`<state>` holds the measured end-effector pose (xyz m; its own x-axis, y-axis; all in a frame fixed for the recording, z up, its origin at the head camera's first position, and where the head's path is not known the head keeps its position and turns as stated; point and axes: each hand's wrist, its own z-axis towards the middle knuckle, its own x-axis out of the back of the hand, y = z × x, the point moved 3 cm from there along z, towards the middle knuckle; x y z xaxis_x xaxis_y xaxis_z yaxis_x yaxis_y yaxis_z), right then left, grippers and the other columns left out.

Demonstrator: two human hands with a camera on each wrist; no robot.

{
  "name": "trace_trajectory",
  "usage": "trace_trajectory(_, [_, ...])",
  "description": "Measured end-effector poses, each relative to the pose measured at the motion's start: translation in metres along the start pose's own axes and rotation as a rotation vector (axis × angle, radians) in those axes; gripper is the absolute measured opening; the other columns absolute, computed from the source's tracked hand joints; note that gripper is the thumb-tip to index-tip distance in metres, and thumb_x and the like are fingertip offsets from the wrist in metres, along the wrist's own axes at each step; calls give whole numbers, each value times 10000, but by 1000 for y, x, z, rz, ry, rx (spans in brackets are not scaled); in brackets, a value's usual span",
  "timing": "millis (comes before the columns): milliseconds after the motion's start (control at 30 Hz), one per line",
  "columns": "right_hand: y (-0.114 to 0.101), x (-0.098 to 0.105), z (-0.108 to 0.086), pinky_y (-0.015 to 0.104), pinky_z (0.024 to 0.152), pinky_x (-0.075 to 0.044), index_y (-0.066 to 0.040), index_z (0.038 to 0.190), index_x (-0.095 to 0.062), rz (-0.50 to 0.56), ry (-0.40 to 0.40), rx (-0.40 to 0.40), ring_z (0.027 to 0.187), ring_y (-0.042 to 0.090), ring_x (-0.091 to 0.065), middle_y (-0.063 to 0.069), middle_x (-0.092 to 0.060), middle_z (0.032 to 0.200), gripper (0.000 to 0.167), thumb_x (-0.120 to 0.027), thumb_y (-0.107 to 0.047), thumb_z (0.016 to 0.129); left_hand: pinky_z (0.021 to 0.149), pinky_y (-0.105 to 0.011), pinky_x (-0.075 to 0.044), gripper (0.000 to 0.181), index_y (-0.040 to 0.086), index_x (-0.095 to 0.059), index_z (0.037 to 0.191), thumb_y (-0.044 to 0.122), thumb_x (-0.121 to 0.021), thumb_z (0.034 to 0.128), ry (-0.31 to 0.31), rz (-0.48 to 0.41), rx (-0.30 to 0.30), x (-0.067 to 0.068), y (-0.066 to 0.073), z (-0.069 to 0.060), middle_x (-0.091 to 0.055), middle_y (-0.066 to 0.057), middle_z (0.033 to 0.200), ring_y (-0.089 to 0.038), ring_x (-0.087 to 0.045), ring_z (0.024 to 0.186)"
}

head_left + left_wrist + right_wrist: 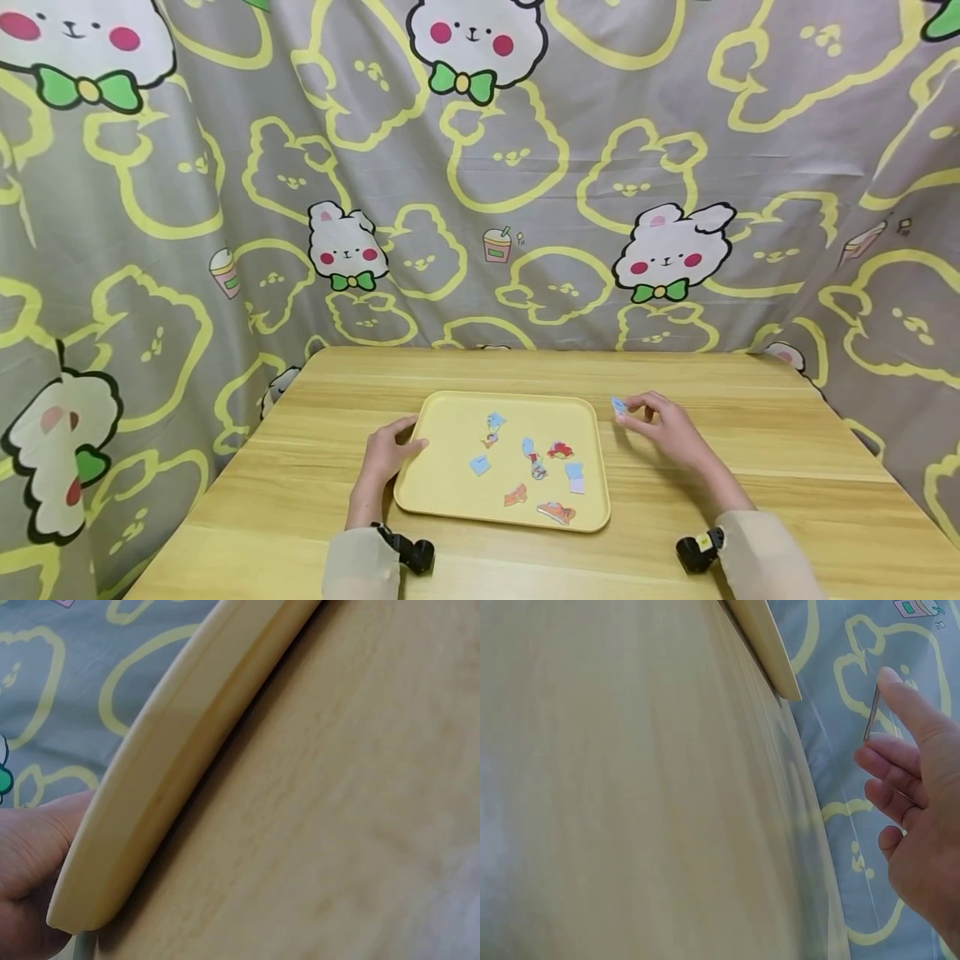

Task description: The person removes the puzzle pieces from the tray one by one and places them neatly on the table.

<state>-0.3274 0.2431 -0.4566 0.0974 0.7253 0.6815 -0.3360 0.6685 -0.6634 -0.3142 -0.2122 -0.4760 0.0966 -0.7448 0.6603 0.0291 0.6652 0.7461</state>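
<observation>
A shallow yellow tray point(450, 492) lies on the wooden table, with several small flat puzzle pieces spread over it. My left hand point(386, 450) grips its left rim, the thumb over the edge; in the left wrist view that hand point(34, 862) is partly hidden behind the tray wall point(157, 765). Off the tray's upper right corner, my right hand point(667, 429) pinches a light-blue puzzle piece point(618, 406) between thumb and fingers. In the right wrist view the held piece point(871, 712) shows edge-on and thin. Its printed face is hard to make out.
On the tray are a plain blue piece point(480, 464), a red piece point(560, 450), orange pieces point(516, 495) point(557, 512), and a blue-and-lilac pair point(575, 477). A patterned curtain point(480, 183) hangs behind the wooden table point(712, 375) and along both sides.
</observation>
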Motion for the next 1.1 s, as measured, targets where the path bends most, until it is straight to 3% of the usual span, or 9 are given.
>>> trace_trajectory(333, [-1, 0, 0, 196, 585, -371, -39, 1066, -692, -28, 2, 43, 744, 89, -447, 36, -603, 874, 292, -732, -261, 880, 1102, -586, -410, 496, 79, -587, 1359, 164, -718, 889, -6, -13, 15, 0, -2, -2, -537, -219, 1422, -450, -433, 1360])
trace_trajectory(600, [-3, -6, 0, 198, 614, -384, -28, 989, -697, -186, -29, 114, 734, 121, -473, 51, -633, 913, 285, -767, -261, 841, 1106, -582, -407, 500, 79, -585, 1362, 163, -720, 888, -5, -16, 9, -1, -4, -2, -539, -213, 1423, -441, -436, 1362])
trace_trajectory(733, [-4, -7, 0, 268, 677, -418, -38, 967, -701, -238, -35, 132, 758, 148, -524, 62, -649, 919, 280, -775, -269, 828, 1106, -575, -411, 498, 81, -588, 1359, 162, -722, 886, -4, -23, 13, -1, -4, -2, -544, -211, 1419, -438, -440, 1360])
trace_trajectory(933, [-2, -10, -1, 442, 803, -417, -41, 964, -695, -279, -71, 120, 920, 270, -609, 80, -679, 953, 291, -784, -274, 814, 1117, -568, -404, 495, 85, -591, 1357, 166, -723, 886, -1, -30, 18, -1, -3, 0, -549, -205, 1416, -432, -443, 1362])
trace_trajectory(1100, [-2, -10, -1, 402, 774, -406, -48, 972, -689, -315, -104, 126, 913, 243, -603, 47, -670, 943, 300, -778, -290, 818, 1128, -565, -394, 496, 84, -591, 1357, 159, -723, 885, 2, -30, 14, -1, -3, 1, -549, -204, 1416, -428, -443, 1364])
